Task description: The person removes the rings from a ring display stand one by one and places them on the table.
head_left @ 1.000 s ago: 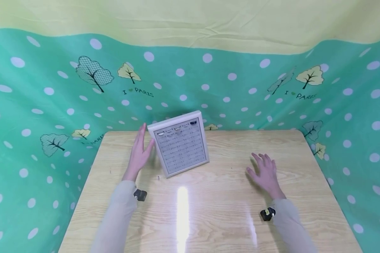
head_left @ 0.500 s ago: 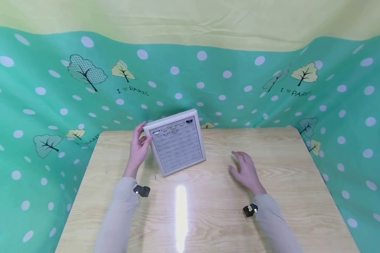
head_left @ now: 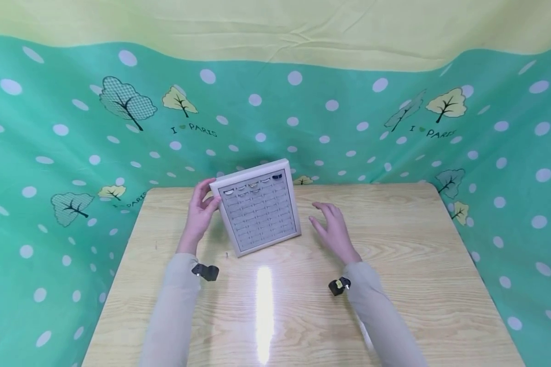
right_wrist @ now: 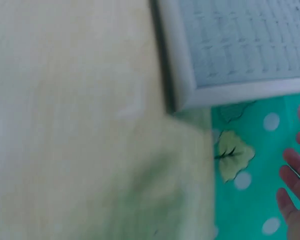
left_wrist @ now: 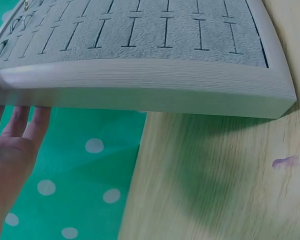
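Note:
A white-framed ring display board (head_left: 261,216) with a grey slotted pad leans upright at the back of the table, its top tilted left. Several rings sit in its upper slots, among them a black ring (head_left: 277,177) at the top right and a gold-toned ring (head_left: 253,184). My left hand (head_left: 198,216) grips the board's upper left corner, thumb on the front and fingers behind the edge, as the left wrist view also shows. To the right of the board, my right hand (head_left: 335,232) is held apart from it with fingers spread and relaxed, holding nothing.
The wooden table (head_left: 441,265) ends at the back against a green dotted cloth (head_left: 358,127), which also hangs at both sides. A small purplish mark (left_wrist: 285,162) shows on the wood near the board's lower left corner. Small black cameras sit on both wrists.
My left hand has gone from straight fingers beside the board to gripping its upper left corner. My right hand has moved left across the table, closer to the board's right side.

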`<move>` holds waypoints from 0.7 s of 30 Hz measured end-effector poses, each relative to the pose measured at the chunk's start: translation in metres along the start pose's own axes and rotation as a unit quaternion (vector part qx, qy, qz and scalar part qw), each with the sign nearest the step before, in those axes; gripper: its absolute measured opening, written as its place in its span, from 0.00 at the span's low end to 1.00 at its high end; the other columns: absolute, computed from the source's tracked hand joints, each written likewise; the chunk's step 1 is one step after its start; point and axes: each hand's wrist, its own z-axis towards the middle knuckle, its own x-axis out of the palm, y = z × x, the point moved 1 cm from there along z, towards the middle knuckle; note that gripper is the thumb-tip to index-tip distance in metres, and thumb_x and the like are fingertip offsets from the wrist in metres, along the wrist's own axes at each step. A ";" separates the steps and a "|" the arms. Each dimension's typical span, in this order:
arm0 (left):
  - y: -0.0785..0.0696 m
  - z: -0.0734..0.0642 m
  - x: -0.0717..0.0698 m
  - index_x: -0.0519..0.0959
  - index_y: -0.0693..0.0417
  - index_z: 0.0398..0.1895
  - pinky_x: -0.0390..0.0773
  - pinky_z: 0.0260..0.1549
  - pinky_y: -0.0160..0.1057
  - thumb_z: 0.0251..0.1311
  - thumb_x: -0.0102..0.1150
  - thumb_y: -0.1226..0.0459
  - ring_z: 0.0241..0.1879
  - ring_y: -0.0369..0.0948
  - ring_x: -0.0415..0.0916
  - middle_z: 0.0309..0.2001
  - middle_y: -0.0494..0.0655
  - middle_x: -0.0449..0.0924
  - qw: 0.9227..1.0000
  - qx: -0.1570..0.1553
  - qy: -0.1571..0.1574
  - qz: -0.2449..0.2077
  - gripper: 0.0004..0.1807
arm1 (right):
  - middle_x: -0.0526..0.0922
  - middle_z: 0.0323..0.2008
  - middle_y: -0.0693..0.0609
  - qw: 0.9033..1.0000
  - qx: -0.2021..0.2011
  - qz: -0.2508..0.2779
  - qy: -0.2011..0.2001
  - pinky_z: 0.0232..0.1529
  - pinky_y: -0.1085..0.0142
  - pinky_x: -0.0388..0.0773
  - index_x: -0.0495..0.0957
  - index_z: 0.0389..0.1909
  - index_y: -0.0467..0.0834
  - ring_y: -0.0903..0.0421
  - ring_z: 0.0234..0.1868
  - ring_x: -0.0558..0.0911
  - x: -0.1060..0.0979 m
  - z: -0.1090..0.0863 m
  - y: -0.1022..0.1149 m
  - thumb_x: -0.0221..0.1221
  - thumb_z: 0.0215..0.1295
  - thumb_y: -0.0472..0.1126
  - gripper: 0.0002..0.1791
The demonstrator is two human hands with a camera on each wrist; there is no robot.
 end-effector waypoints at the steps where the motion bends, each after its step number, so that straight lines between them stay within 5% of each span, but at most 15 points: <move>1: 0.000 0.000 0.000 0.61 0.62 0.67 0.82 0.42 0.36 0.63 0.51 0.80 0.47 0.42 0.78 0.56 0.47 0.72 1.000 -0.002 0.002 -0.005 0.29 | 0.75 0.54 0.40 1.000 -0.006 0.007 -0.006 0.60 0.50 0.67 0.72 0.59 0.35 0.44 0.55 0.72 0.001 0.004 0.004 0.61 0.65 0.38 0.23; 11: 0.001 -0.001 -0.002 0.65 0.58 0.65 0.83 0.40 0.38 0.62 0.52 0.79 0.44 0.41 0.80 0.54 0.47 0.75 0.999 -0.008 0.000 -0.035 0.28 | 0.78 0.47 0.43 0.997 -0.020 0.074 -0.029 0.50 0.56 0.74 0.75 0.55 0.35 0.46 0.46 0.76 0.006 0.045 0.034 0.61 0.64 0.36 0.19; 21: -0.001 -0.002 -0.002 0.66 0.53 0.65 0.83 0.40 0.38 0.62 0.51 0.79 0.45 0.41 0.80 0.56 0.48 0.74 1.000 -0.018 -0.003 -0.017 0.29 | 0.76 0.44 0.43 0.994 -0.028 0.100 -0.023 0.42 0.52 0.77 0.75 0.53 0.34 0.49 0.42 0.76 0.012 0.071 0.055 0.64 0.62 0.36 0.20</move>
